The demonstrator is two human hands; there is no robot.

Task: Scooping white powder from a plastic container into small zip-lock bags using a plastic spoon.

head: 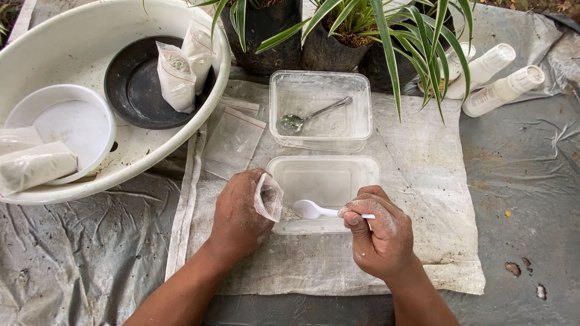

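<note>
Fingers of the left hand (238, 214) pinch a small bag (269, 197) open; right hand (380, 232) fingers grip a white spoon (314, 209) over the near tub (326, 181).

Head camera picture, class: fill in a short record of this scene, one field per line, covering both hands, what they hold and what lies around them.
Left hand: holds a small clear bag open beside the near tub
Right hand: grips a white plastic spoon, bowl toward the bag
Near tub: clear plastic, a little white powder inside
Far tub: holds a metal spoon
Basin: white, with a black dish and filled bags
Surface: woven sack on grey sheet
</note>
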